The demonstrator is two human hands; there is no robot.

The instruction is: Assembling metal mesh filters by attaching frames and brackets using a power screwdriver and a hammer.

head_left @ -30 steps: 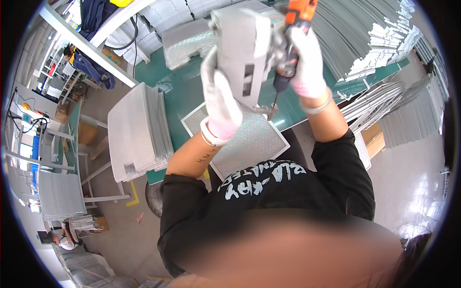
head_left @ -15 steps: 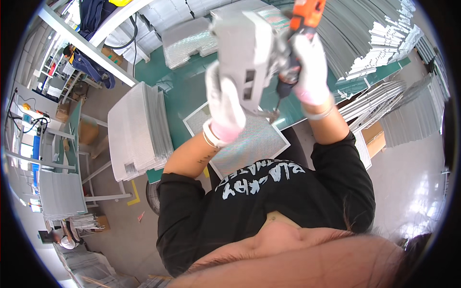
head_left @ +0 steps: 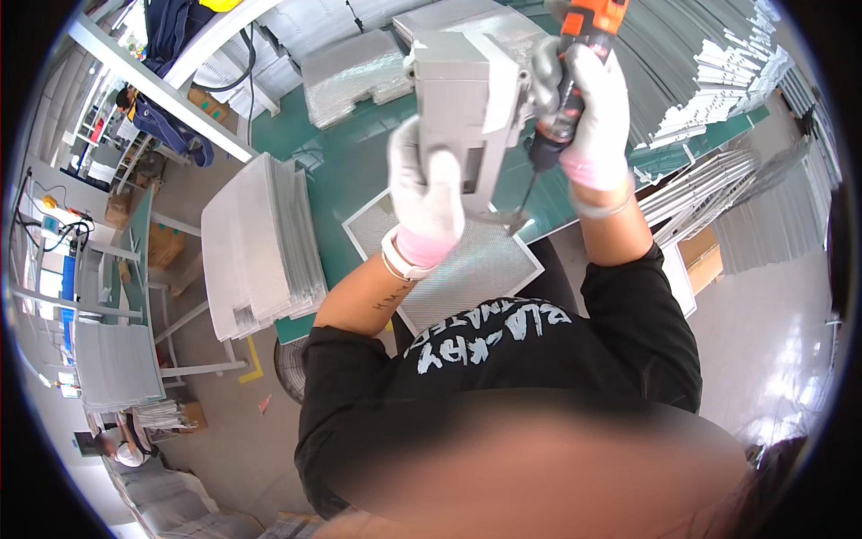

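The green table (head_left: 337, 171) spreads beneath and beyond my hands. Outward of my right hand lies a big fanned pile of metal panels (head_left: 664, 63); outward of my left, a tall stack of pale sheets (head_left: 256, 247). Nearer my body, below and between my wrists, a framed mesh panel (head_left: 467, 269) lies slanted.

Next in size is the grey housing (head_left: 458, 94), raised above the table and lengthwise before me. My left hand (head_left: 426, 184) is clamped on its near left side, thumb across the face. My right hand (head_left: 602, 126), apart from the left, is wrapped around an orange-and-black power drill (head_left: 567, 112). Smallest, the thin bit (head_left: 528, 190) slants down between my hands, its tip beside the housing's near end; I cannot tell whether they touch.

I judge I am at the lining-up step, bit against housing. The next move calls for a steady left grip and a straightened bit before any pressure.
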